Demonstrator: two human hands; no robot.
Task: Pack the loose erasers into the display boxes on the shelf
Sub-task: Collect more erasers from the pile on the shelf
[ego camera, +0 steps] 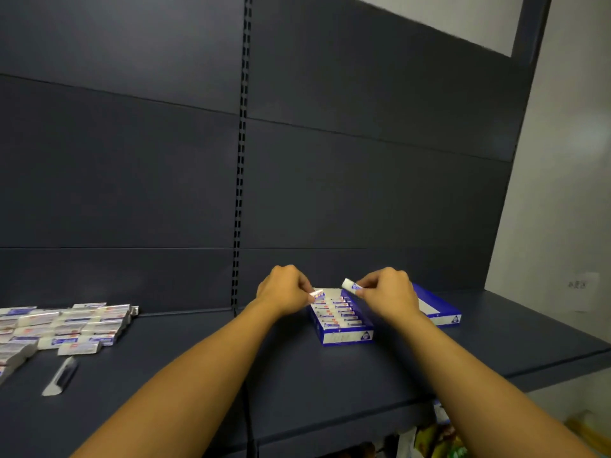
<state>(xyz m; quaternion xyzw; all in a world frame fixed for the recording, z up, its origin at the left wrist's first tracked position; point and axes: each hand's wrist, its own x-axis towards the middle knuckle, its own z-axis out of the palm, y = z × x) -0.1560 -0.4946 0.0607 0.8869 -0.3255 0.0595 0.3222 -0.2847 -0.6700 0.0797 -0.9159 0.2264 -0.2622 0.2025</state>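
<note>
On shelf (363, 375) | display box (347, 335): 2 eraser rows (337, 314)

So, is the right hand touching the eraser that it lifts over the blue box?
Touching. The head view shows the right hand pinching one end of the eraser between its fingers, above the display box.

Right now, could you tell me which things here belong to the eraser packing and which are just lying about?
Job: loose erasers; display box; second box; eraser in left hand; eraser in right hand.
Lying about: clear plastic piece; packets below shelf.
</note>
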